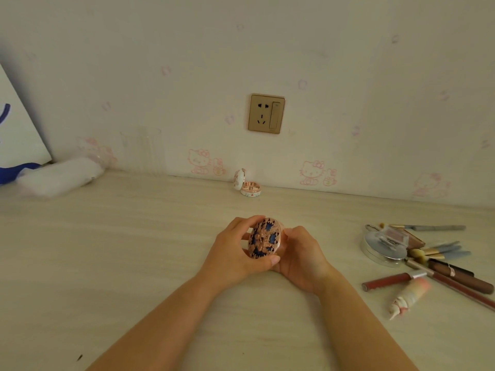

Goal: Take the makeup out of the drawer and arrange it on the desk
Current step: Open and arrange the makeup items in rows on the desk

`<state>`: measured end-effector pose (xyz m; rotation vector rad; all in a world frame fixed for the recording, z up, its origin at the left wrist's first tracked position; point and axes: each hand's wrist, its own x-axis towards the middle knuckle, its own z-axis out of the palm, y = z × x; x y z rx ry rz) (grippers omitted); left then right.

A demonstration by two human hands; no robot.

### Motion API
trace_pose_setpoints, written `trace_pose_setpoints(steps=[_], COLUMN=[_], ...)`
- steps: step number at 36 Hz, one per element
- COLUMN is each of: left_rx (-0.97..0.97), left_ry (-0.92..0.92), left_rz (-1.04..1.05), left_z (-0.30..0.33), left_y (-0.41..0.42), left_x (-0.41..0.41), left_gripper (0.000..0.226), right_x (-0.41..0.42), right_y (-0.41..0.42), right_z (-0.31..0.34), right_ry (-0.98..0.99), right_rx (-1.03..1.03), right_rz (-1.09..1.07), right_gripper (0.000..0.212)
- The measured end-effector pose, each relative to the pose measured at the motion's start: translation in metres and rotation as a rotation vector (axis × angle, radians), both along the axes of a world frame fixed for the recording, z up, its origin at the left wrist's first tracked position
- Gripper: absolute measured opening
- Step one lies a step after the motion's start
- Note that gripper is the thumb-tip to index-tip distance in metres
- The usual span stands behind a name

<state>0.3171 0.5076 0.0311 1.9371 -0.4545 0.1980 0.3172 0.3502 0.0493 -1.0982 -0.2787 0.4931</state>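
Pale desk (134, 250) at centre: left hand (235, 253) and right hand (300, 255) pinch the ornate compact (265, 238) on edge, so a slackened grip could roll it toward the makeup pile (417, 258) at three o'clock.

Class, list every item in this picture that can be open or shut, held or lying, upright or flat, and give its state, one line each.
Blue and rose-gold compact: shut, tilted on edge, held above the desk.
Left hand: gripping the compact.
Right hand: gripping the compact.
White compact: open, lid upright, by the wall.
Silver tin: shut, flat on the desk.
Red lip gloss: capped, lying flat.
Brushes: lying flat.
Cream tube: lying flat.
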Motion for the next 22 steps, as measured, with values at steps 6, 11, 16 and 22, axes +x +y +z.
trace_pose_setpoints(steps=[6, 11, 16, 22], left_rx=[0.001, -0.001, -0.019, -0.143], left_ry=[0.014, 0.013, 0.034, 0.076], left_rz=[-0.003, 0.025, 0.022, 0.044], left_z=[0.003, 0.004, 0.006, 0.011], left_y=[0.0, -0.001, -0.002, -0.001], left_x=[-0.002, -0.003, -0.001, 0.0], left_gripper=[0.079, 0.072, 0.065, 0.057], right_x=[0.0, -0.001, -0.001, 0.0], right_y=[0.002, 0.005, 0.007, 0.006], right_z=[-0.001, 0.0, 0.001, 0.005], right_ry=[-0.008, 0.003, -0.006, 0.063], right_rx=[-0.007, -0.001, -0.042, 0.022], right_rz=[-0.004, -0.027, -0.059, -0.092], right_gripper=[0.057, 0.054, 0.052, 0.051])
